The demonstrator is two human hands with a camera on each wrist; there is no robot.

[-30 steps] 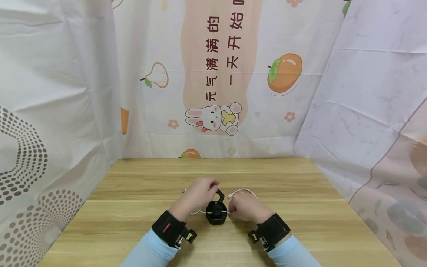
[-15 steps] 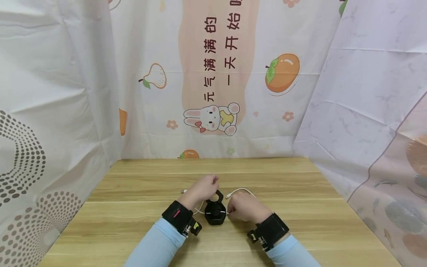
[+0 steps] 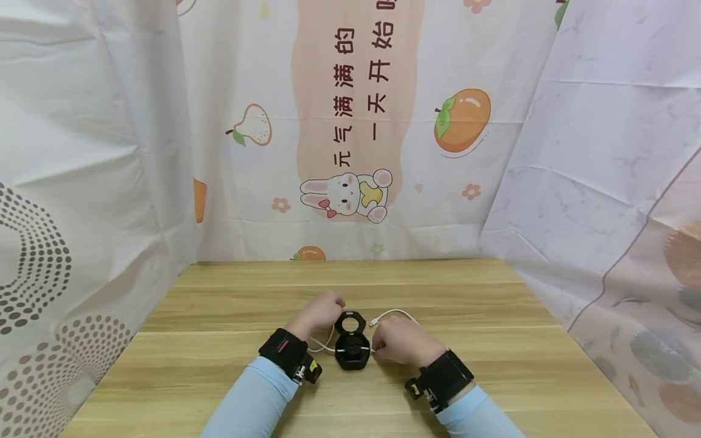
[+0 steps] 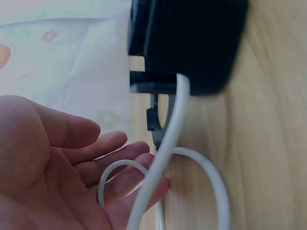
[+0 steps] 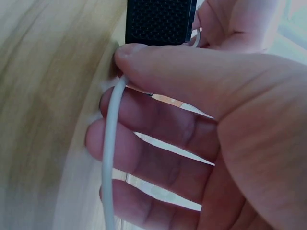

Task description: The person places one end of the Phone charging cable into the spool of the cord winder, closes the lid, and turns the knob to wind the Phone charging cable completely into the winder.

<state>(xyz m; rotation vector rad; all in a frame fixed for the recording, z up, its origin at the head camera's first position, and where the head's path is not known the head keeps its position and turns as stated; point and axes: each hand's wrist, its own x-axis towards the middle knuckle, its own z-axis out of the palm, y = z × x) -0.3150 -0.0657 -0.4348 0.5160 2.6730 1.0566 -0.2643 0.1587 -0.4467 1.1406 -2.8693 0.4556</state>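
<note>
A black hexagonal case (image 3: pixel 352 359) stands mid-table in the head view, its ring-shaped lid (image 3: pixel 350 314) swung up at the far side. Through it runs a white cable (image 3: pixel 323 348), coming out on both sides. My left hand (image 3: pixel 319 314) is just left of the lid; in the left wrist view its thumb and fingers are apart and loosely bent, with a loop of cable crossing them. On the right, my right hand (image 3: pixel 404 340) pinches the cable (image 5: pixel 110 143) between thumb and forefinger, close beside the case (image 5: pixel 158 21).
Beyond the right hand, the cable's plug end (image 3: pixel 375 322) lies on the wooden table (image 3: pixel 465 292). A printed cloth (image 3: pixel 252 201) hangs behind the table's back edge, and more cloth hangs at both sides.
My left hand has moved away from the lid to the left, so the whole ring now shows. The right hand keeps its pinch on the cable by the case.
</note>
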